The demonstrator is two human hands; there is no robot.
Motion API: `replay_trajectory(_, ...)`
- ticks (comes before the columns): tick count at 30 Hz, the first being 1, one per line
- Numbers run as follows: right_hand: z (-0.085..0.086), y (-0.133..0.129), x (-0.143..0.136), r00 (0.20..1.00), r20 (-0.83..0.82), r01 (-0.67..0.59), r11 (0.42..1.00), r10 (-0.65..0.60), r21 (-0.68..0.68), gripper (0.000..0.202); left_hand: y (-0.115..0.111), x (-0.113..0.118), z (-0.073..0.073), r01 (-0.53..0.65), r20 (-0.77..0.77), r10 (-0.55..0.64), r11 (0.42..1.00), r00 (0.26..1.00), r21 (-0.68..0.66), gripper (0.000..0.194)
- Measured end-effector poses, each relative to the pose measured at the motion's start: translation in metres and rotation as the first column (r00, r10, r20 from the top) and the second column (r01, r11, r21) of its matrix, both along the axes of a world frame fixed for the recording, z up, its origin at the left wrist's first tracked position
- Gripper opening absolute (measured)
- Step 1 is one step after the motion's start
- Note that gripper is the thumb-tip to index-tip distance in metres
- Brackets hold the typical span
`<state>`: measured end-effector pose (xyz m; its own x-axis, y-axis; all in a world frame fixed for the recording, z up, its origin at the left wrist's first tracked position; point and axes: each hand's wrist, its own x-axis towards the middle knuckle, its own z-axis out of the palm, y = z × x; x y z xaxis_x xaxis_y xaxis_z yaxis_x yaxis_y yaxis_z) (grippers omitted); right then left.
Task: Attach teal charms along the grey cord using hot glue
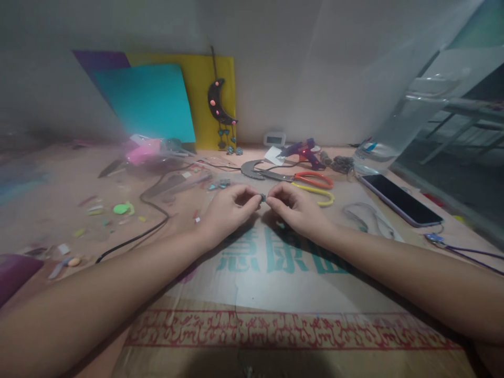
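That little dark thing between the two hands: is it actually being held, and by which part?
Yes. The small dark piece is pinched between the fingertips of the left hand and right hand, one at each side.

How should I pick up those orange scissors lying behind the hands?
Take the scissors by the orange and yellow handle loops, which lie to the right. Come down from above on that side. The blades point left toward a grey crescent piece, so the handle end looks like the safer, rounder part to grip.
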<state>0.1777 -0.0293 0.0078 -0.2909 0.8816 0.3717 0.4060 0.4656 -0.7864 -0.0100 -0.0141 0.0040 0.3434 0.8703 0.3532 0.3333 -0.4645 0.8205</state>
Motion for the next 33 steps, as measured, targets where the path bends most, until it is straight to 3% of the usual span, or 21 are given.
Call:
replay_trajectory(10, -0.0005, 0.0023, 0.0004, 0.993, 0.088, 0.065, 0.993, -0.074, 0.093, 0.015, -0.0002, 0.0002, 0.0017, -0.012, -0.042, 0.013, 1.0, 0.999, 0.018, 0.02)
replay_trajectory(17, -0.0004, 0.0008, -0.0026, 0.998, -0.048, 0.037, 0.997, -0.041, -0.074, 0.017, -0.0003, -0.0004, -0.0003, 0.013, -0.056, -0.011, 0.999, 0.998, 0.036, 0.021)
replay_trajectory(21, 0.0014, -0.0011, -0.0028, 0.987, -0.159, -0.047, 0.984, 0.02, -0.174, 0.019, 0.0007, -0.0009, -0.0027, 0.028, -0.026, -0.028, 0.999, 0.999, 0.018, 0.023)
replay_trajectory(27, 0.0027, 0.0001, -0.0005, 0.965, -0.256, -0.102, 0.981, 0.056, -0.168, 0.019, 0.0002, 0.0004, -0.0002, 0.047, 0.027, -0.046, 0.999, 0.999, -0.022, 0.022)
replay_trajectory(33, 0.005, 0.0004, -0.004, 0.95, -0.311, -0.135, 0.94, 0.033, -0.313, 0.026, -0.0008, 0.0001, 0.0005, 0.029, -0.007, -0.029, 0.999, 1.0, -0.015, 0.022)
